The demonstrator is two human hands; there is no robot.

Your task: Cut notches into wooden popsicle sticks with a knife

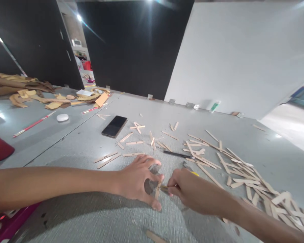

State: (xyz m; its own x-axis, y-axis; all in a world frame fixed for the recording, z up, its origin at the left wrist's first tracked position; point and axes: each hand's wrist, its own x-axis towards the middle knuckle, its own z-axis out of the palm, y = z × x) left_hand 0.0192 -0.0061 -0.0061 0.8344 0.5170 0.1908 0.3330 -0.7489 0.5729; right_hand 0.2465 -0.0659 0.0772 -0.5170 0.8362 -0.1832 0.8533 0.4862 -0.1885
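My left hand [139, 177] reaches in from the left, palm down, fingers curved. Its thumb and a fingertip are at the two ends of a short wooden craft stick [157, 193], steadying it on the table. My right hand [181, 185] is closed round a small tool with a thin, brass-coloured end [164, 188], which meets the middle of the stick. Most of that tool is hidden in the fist. Just behind my right hand a yellow item [194, 173] shows in part; its kind is unclear.
Many craft sticks [243, 172] lie heaped on the right. A black pen-like tool [177, 154], a smartphone [114, 126] and loose sticks [134, 142] lie beyond my hands. A white earbud case [62, 117], a red-and-white strip [34, 124] and leather-like scraps [53, 101] are at left.
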